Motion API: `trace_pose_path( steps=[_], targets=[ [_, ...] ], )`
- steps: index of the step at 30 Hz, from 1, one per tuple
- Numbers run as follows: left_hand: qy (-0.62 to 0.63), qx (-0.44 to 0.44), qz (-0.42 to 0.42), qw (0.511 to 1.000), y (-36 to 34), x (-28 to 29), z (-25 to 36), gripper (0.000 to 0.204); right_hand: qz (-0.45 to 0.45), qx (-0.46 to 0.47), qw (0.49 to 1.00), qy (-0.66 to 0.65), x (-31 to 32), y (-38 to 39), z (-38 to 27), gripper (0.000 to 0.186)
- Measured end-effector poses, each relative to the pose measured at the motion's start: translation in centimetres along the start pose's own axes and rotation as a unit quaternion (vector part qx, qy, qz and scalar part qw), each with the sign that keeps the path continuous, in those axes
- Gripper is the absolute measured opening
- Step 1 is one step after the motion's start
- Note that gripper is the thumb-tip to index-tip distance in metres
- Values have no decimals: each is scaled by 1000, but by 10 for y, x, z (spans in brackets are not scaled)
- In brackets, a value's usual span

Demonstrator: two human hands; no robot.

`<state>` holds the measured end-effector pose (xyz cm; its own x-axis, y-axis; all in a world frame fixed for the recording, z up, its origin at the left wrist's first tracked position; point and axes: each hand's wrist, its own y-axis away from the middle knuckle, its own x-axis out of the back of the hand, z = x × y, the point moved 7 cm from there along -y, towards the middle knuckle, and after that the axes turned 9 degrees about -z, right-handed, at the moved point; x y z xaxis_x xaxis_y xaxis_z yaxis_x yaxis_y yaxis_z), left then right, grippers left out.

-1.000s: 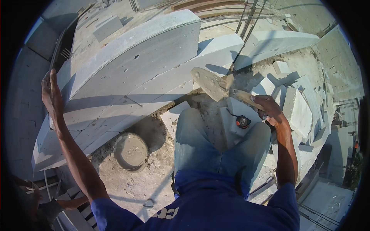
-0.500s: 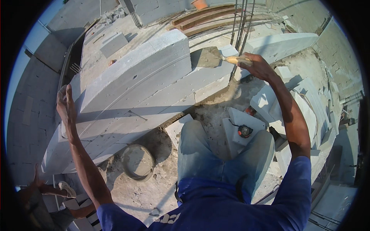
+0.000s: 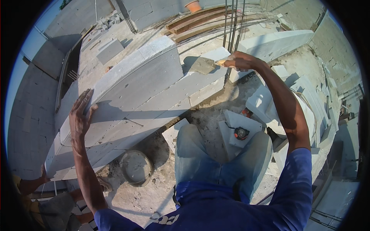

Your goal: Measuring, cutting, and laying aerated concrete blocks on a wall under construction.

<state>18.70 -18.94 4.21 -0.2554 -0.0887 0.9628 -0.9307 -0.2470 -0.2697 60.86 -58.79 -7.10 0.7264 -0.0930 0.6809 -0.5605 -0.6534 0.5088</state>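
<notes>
My right hand [image 3: 241, 61] is closed around the handle of a trowel [image 3: 204, 65]. Its pointed, mortar-coated blade is over the lower course, just right of the raised block's end. My left hand [image 3: 81, 111] lies with fingers spread on the upper left part of the white block wall [image 3: 154, 102], holding nothing. The top course of blocks [image 3: 142, 69] stops short, leaving a step down to the course below. A round bucket [image 3: 136, 168] with grey contents stands on the ground before the wall.
A tape measure [image 3: 241, 133] lies on a block near my knees. Stacked and broken blocks [image 3: 266, 104] fill the right side. Upright rebar [image 3: 233, 30] rises behind the wall, with timber beams [image 3: 200, 19] beyond. At lower left, a co-worker's hand [image 3: 45, 175] is at the wall's end.
My left hand has come from beside the wall onto the block, fingers spreading. The trowel blade has tilted and turned. The co-worker at lower left has shifted, with a hand now at the wall.
</notes>
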Motion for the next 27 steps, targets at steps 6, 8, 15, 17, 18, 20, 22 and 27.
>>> trace_pose_path(
  steps=[6, 8, 15, 17, 18, 20, 22, 27],
  targets=[
    [37, -5, 10, 999, -7, 4, 7, 54, 81, 140, 975, 155, 13, 7, -15, 47],
    [46, -14, 11, 999, -9, 2, 6, 54, 304, 264, 863, 306, 19, 23, -7, 47],
    [72, -8, -3, 997, -3, 2, 1, 55, 305, 152, 878, 335, 32, 5, 35, 31],
    [72, -9, -3, 997, 2, 2, 1, 55, 296, 130, 887, 331, 29, 4, 47, 31],
    [69, -1, -4, 998, 3, 3, 0, 55, 284, 116, 894, 326, 31, 2, 51, 30],
    [66, -7, -1, 998, -2, 2, 5, 56, 295, 90, 901, 305, 38, 9, 62, 30],
    [62, -10, -4, 998, -4, 2, 8, 57, 289, 58, 906, 303, 41, 12, 85, 31],
    [53, -15, 10, 998, -20, -8, 10, 59, 361, 25, 891, 275, 45, 16, 114, 37]
  ],
)
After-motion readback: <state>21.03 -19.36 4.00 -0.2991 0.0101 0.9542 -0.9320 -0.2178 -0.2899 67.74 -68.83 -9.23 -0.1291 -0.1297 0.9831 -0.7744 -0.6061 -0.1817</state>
